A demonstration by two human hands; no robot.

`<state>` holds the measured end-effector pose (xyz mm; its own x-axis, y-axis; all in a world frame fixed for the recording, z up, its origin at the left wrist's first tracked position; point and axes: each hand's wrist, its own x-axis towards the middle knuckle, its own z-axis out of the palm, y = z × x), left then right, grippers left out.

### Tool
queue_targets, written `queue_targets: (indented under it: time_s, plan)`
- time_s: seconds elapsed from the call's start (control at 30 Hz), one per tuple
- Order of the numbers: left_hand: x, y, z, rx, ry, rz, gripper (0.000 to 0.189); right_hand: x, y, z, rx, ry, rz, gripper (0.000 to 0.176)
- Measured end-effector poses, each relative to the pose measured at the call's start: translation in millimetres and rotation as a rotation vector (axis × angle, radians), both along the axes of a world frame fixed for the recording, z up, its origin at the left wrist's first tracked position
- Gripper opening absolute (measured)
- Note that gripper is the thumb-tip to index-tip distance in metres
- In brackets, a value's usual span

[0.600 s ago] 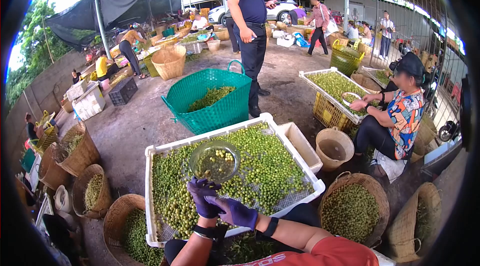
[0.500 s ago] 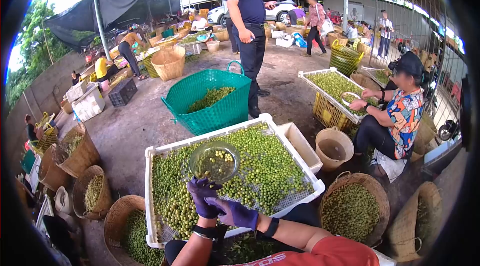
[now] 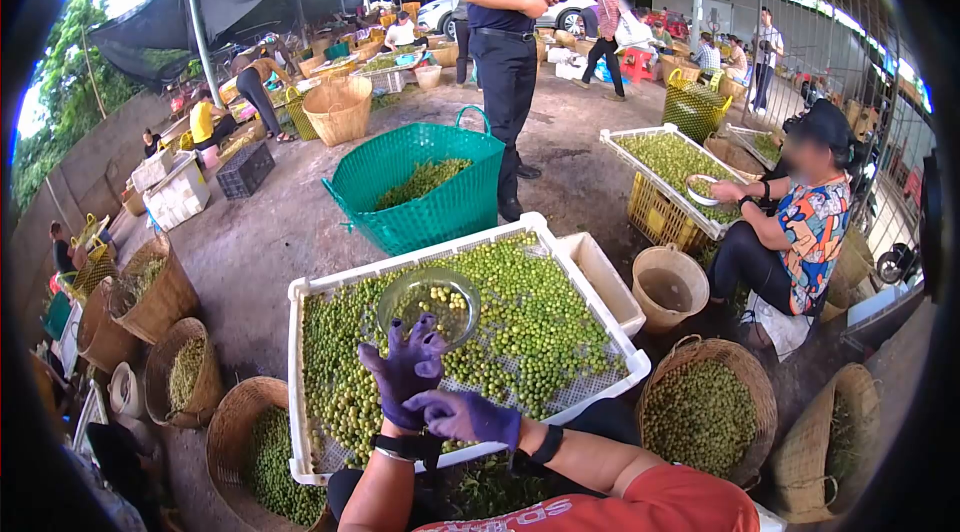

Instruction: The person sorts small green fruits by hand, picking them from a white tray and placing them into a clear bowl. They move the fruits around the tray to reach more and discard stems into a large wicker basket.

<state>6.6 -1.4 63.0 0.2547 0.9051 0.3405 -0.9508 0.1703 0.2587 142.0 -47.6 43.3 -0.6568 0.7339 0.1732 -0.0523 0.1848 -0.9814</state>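
Note:
My left hand [image 3: 408, 372], in a purple glove, is raised above the near side of a white mesh tray [image 3: 545, 232], its fingers spread and nothing in them. At the heel of that hand, my right hand [image 3: 465, 417], also in a purple glove, has its fingers bent and pinching the left glove. Small round green fruits [image 3: 530, 322] cover much of the tray mesh. Just beyond my left fingers, a clear bowl [image 3: 470, 307] rests on the fruits, with a few yellowish ones inside. My left hand covers part of its near rim.
A green woven basket [image 3: 350, 182] with greenery stands behind the tray. To the right are a white box [image 3: 605, 282], a tan bucket [image 3: 675, 267] and a wicker basket [image 3: 765, 372] of fruit. Another wicker basket [image 3: 235, 402] is at left. One person [image 3: 800, 222] sits at right; another [image 3: 500, 42] stands ahead.
My left hand has opened from bent fingers to a spread and risen slightly. My right hand has shifted a little left and stays against the left glove. The standing person's hands have come together.

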Motion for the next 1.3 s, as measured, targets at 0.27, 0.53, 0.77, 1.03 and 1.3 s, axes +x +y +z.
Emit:
queue_targets:
  time_s: [0.27, 0.53, 0.77, 1.03, 1.3]
  plan:
    - [17.8, -23.9, 19.4, -0.025, 0.349, -0.028, 0.076, 27.7, 37.0, 6.0, -0.003, 0.32, -0.506, 0.044]
    - [18.0, -33.6, 23.0, 0.005, 0.455, -0.28, 0.113, 33.3, 41.4, 10.1, 0.019, 0.026, -0.64, 0.047]
    - [21.5, -42.6, 27.3, -0.019, 0.362, -0.355, 0.12, 41.2, 42.3, 31.3, 0.383, -0.092, -0.661, 0.045]
    - [26.1, -37.3, 13.4, 0.043, 0.509, -0.362, 0.109, 49.2, 43.8, 17.5, -0.096, -0.01, -0.522, 0.034]
    - [5.8, -24.1, -1.7, 0.061, 0.605, -0.321, 0.096, 49.8, 45.4, 17.4, -0.008, -0.019, -0.448, 0.042]
